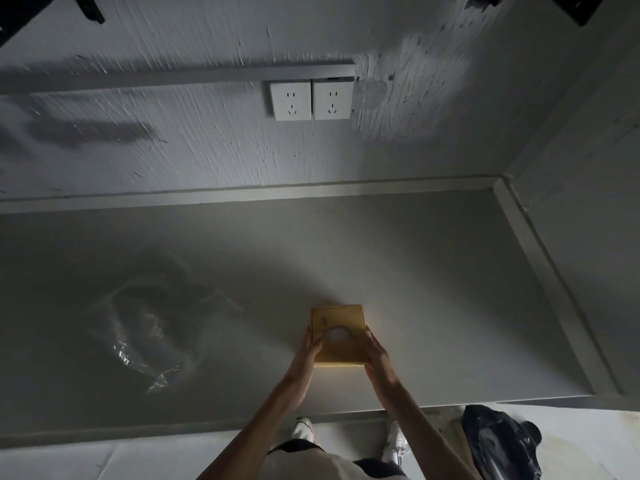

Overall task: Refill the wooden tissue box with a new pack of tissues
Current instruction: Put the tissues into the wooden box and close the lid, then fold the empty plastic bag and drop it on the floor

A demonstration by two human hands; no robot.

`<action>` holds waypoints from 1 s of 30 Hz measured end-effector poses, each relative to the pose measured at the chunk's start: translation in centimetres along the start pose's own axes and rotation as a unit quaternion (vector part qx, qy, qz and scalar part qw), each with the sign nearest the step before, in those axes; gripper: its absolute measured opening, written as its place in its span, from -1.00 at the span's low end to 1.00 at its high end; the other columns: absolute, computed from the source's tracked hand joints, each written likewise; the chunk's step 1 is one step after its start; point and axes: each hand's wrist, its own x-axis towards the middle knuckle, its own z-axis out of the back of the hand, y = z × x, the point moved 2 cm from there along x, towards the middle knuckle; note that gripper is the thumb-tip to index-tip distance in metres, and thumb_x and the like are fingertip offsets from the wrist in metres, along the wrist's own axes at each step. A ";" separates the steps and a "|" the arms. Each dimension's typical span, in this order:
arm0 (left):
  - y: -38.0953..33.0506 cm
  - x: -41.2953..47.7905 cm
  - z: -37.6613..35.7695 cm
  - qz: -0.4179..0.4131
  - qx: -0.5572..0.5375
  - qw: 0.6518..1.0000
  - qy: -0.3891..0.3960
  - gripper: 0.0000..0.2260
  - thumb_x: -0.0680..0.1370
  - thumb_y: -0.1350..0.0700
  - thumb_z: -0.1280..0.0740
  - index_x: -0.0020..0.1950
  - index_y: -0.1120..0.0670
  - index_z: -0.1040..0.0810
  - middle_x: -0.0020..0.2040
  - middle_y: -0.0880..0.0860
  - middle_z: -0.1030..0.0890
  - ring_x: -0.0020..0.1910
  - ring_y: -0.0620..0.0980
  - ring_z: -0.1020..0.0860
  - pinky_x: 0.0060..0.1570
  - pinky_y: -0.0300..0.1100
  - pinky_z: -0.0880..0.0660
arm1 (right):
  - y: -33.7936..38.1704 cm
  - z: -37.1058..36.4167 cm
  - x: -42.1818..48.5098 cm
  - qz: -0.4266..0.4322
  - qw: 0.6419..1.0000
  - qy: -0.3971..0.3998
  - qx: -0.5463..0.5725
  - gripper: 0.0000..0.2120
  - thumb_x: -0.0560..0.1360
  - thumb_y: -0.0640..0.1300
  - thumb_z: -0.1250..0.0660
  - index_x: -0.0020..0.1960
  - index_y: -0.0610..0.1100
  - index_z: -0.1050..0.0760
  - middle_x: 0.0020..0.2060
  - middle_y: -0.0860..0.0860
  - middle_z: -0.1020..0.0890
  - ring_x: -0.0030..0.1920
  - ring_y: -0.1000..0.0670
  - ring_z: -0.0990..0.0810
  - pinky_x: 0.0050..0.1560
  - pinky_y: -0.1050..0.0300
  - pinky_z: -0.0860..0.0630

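Observation:
The wooden tissue box (pixel 341 320) stands on the grey counter (pixel 433 289), right of the middle, with a round opening in its top that shows white inside. My left hand (pixel 309 351) grips its left side and my right hand (pixel 375 353) grips its right side. A crumpled clear plastic wrapper (pixel 138 337) lies on the counter to the left, apart from the box. Whether the box rests on the counter or hangs just above it cannot be told.
Behind the counter a rough grey wall carries two white sockets (pixel 311 100). A raised edge (pixel 540 271) runs along the counter's right side. On the floor at the lower right sits a dark plastic bag (pixel 502 445). My white shoes (pixel 304 429) show below the counter's front edge.

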 end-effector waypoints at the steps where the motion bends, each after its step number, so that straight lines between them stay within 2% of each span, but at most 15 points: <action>1: -0.8 0.6 -0.1 -0.002 -0.001 1.000 -0.002 -0.52 0.64 -0.03 -0.18 0.54 -0.13 -0.15 0.47 -0.15 -0.29 0.45 -0.14 -0.22 0.45 -0.09 -0.04 | 0.8 -0.3 0.4 0.005 1.000 -0.006 0.004 -0.66 0.64 0.07 -0.07 0.33 0.07 -0.46 0.24 0.13 -0.57 0.23 0.13 -0.48 0.31 0.04 -0.32; 3: -2.8 2.5 0.1 -0.015 -0.001 1.000 -0.008 -0.51 0.64 -0.04 -0.17 0.56 -0.08 -0.15 0.52 -0.10 -0.28 0.49 -0.10 -0.22 0.50 -0.08 -0.03 | 2.5 -0.7 2.0 0.018 1.000 -0.012 -0.001 -0.69 0.68 -0.03 -0.05 0.34 0.06 -0.45 0.24 0.14 -0.56 0.31 0.07 -0.45 0.33 0.15 -0.31; 6: -6.5 6.3 0.2 -0.046 -0.014 0.999 -0.024 -0.53 0.65 0.02 -0.16 0.55 0.03 -0.19 0.52 0.04 -0.32 0.50 0.03 -0.27 0.54 -0.01 -0.06 | 5.4 -1.1 5.9 0.026 0.999 -0.005 0.024 -0.58 0.69 -0.04 0.02 0.47 -0.16 -0.32 0.45 -0.12 -0.41 0.49 -0.12 -0.29 0.54 -0.03 -0.13; 10: -10.1 9.3 -0.2 -0.055 -0.022 0.998 -0.034 -0.60 0.66 0.07 -0.14 0.50 0.10 -0.25 0.46 0.13 -0.39 0.46 0.11 -0.33 0.52 0.11 -0.13 | 8.4 -1.8 9.4 0.027 0.999 0.006 0.029 -0.55 0.70 -0.01 0.06 0.48 -0.21 -0.29 0.50 -0.15 -0.30 0.54 -0.18 -0.19 0.57 -0.16 -0.03; 15: -10.1 9.2 -0.2 0.000 -0.021 0.999 -0.042 -0.55 0.65 -0.05 -0.12 0.54 -0.02 -0.20 0.53 0.02 -0.31 0.51 0.04 -0.25 0.54 0.09 -0.06 | 7.5 -1.7 10.2 -0.003 1.000 0.012 0.008 -0.48 0.69 0.05 0.07 0.54 -0.22 -0.19 0.51 -0.22 -0.28 0.53 -0.19 -0.21 0.56 -0.18 -0.07; 17: -9.7 8.8 0.0 0.016 -0.021 0.999 -0.041 -0.52 0.65 -0.07 -0.14 0.56 -0.06 -0.15 0.55 -0.05 -0.23 0.54 -0.02 -0.16 0.52 0.04 -0.02 | 7.1 -1.5 10.0 -0.007 1.000 0.019 0.009 -0.49 0.69 0.07 0.10 0.50 -0.15 -0.29 0.46 -0.19 -0.37 0.47 -0.16 -0.31 0.55 -0.15 -0.12; 19: -9.7 8.6 0.1 0.022 -0.038 0.998 -0.043 -0.54 0.65 -0.06 -0.14 0.54 -0.05 -0.19 0.52 -0.06 -0.27 0.53 -0.05 -0.18 0.50 0.00 -0.04 | 7.2 -1.2 9.8 -0.008 1.000 0.023 0.013 -0.53 0.68 0.11 0.12 0.34 -0.02 -0.45 0.30 -0.09 -0.54 0.30 -0.03 -0.48 0.51 -0.07 -0.20; 20: -9.6 8.7 0.3 0.026 -0.042 0.998 -0.043 -0.59 0.65 -0.05 -0.14 0.49 -0.04 -0.28 0.46 -0.04 -0.36 0.47 -0.07 -0.29 0.46 -0.02 -0.14 | 7.4 -1.2 9.8 -0.008 1.000 0.019 0.015 -0.56 0.68 0.11 0.10 0.32 0.00 -0.45 0.31 -0.06 -0.54 0.28 0.00 -0.48 0.49 -0.04 -0.22; 22: -9.8 8.6 1.1 0.026 -0.037 0.998 -0.039 -0.80 0.65 -0.03 -0.13 0.18 -0.04 -0.49 0.16 -0.04 -0.56 0.09 -0.20 -0.56 0.19 -0.08 -0.39 | 7.9 -1.4 9.7 0.009 1.000 -0.014 0.015 -0.64 0.69 0.03 -0.01 0.40 -0.02 -0.39 0.44 -0.10 -0.41 0.39 -0.05 -0.40 0.49 -0.03 -0.21; 23: -10.1 8.3 1.8 0.024 -0.020 0.999 -0.043 -0.83 0.65 -0.03 -0.14 0.03 -0.05 -0.50 0.00 -0.08 -0.56 -0.06 -0.22 -0.56 0.08 -0.11 -0.40 | 8.1 -1.7 9.6 0.029 0.998 -0.050 0.009 -0.63 0.68 -0.06 -0.09 0.46 -0.08 -0.34 0.48 -0.12 -0.35 0.45 -0.08 -0.35 0.51 -0.08 -0.21; 24: -10.7 7.8 2.8 0.020 0.006 0.998 -0.051 -0.84 0.65 -0.03 -0.14 -0.01 -0.05 -0.49 -0.04 -0.12 -0.52 -0.06 -0.18 -0.52 0.07 -0.10 -0.37 | 8.5 -2.0 9.4 0.057 0.994 -0.089 -0.009 -0.60 0.66 -0.14 -0.16 0.49 -0.11 -0.30 0.49 -0.11 -0.35 0.47 -0.10 -0.33 0.51 -0.11 -0.22; 26: -11.8 6.9 6.5 -0.018 0.068 0.994 -0.084 -0.81 0.66 0.00 -0.15 0.18 -0.04 -0.51 0.09 -0.08 -0.52 0.12 -0.05 -0.45 0.05 -0.07 -0.38 | 10.3 -3.6 9.1 0.129 0.977 -0.153 -0.070 -0.59 0.62 -0.19 -0.23 0.46 -0.10 -0.36 0.43 -0.05 -0.44 0.41 -0.04 -0.40 0.45 -0.05 -0.33; 27: -12.3 6.4 9.1 -0.053 0.095 0.987 -0.116 -0.75 0.66 0.03 -0.16 0.27 0.06 -0.49 0.14 0.01 -0.54 0.15 0.01 -0.46 0.00 -0.08 -0.41 | 11.5 -4.8 9.1 0.163 0.970 -0.160 -0.088 -0.63 0.61 -0.17 -0.25 0.41 -0.07 -0.43 0.37 -0.03 -0.50 0.34 -0.01 -0.47 0.35 0.04 -0.42; 29: -13.0 4.8 15.2 -0.114 0.115 0.963 -0.213 -0.74 0.66 0.14 -0.17 0.24 0.25 -0.51 0.11 0.24 -0.60 0.08 0.09 -0.54 -0.05 -0.07 -0.44 | 13.5 -8.0 9.8 0.198 0.965 -0.131 -0.109 -0.73 0.59 -0.18 -0.27 0.27 -0.03 -0.54 0.21 0.01 -0.61 0.15 0.04 -0.59 0.10 0.18 -0.56; 30: -12.9 3.8 18.4 -0.121 0.112 0.949 -0.269 -0.76 0.65 0.19 -0.18 0.20 0.32 -0.52 0.10 0.31 -0.61 0.05 0.10 -0.55 0.00 -0.03 -0.46 | 14.1 -10.0 10.3 0.194 0.967 -0.110 -0.123 -0.77 0.59 -0.18 -0.28 0.21 -0.04 -0.57 0.11 0.01 -0.66 0.06 0.05 -0.62 0.03 0.16 -0.57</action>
